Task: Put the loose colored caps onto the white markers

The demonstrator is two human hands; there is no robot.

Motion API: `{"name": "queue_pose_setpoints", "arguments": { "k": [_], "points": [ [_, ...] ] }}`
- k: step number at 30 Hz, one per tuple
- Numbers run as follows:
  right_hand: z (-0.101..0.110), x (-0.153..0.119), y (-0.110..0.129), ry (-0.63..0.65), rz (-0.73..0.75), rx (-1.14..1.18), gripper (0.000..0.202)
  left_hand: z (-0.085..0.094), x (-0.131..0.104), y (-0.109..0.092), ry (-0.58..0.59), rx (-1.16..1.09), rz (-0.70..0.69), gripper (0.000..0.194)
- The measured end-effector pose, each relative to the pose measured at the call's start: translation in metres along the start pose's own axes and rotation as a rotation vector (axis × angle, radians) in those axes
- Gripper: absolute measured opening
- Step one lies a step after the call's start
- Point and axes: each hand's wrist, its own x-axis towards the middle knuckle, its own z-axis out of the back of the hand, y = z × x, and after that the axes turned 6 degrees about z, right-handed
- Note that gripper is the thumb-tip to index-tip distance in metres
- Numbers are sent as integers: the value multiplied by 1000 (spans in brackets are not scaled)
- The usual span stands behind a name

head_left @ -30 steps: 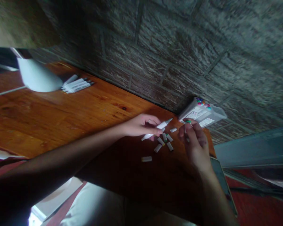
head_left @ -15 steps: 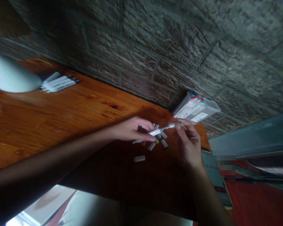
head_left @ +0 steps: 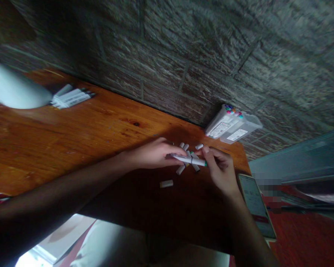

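Observation:
My left hand (head_left: pixel 153 154) is closed around a white marker (head_left: pixel 195 160), which points right with a green end. My right hand (head_left: pixel 221 167) is close to that green end, thumb and forefinger drawn together. What its fingertips hold, if anything, cannot be made out. A short white cap (head_left: pixel 199 146) lies just beyond those fingertips. Under and around the marker are several more white caps, partly hidden by the left hand. One cap with a yellowish end (head_left: pixel 166 184) lies apart, nearer to me.
Clear plastic cases (head_left: pixel 221 128), one holding colourful markers, stand by the stone wall (head_left: pixel 167 59). A phone (head_left: pixel 256 204) lies at the right edge of the wooden table (head_left: pixel 108 122). Several white markers (head_left: pixel 72 98) sit at far left beside a pale rounded object (head_left: pixel 19 89).
The two white pieces that my hands held end to end are now joined as one marker. It has come lower, and my right fingertips have drawn in to the left.

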Motion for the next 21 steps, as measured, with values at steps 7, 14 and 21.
{"name": "queue_pose_setpoints", "arguments": {
  "k": [7, 14, 21],
  "points": [
    [-19, -8, -13, 105, -34, -15, 21, 9, 1, -5, -253, 517, -276, 19],
    [-25, -10, -14, 106, -41, 53, 18, 4, -1, -18, -513, 481, -273, 18],
    [-27, -7, -6, -37, -35, 131, 16, -7, 2, -19, -428, -299, 180, 24]
  ]
}}
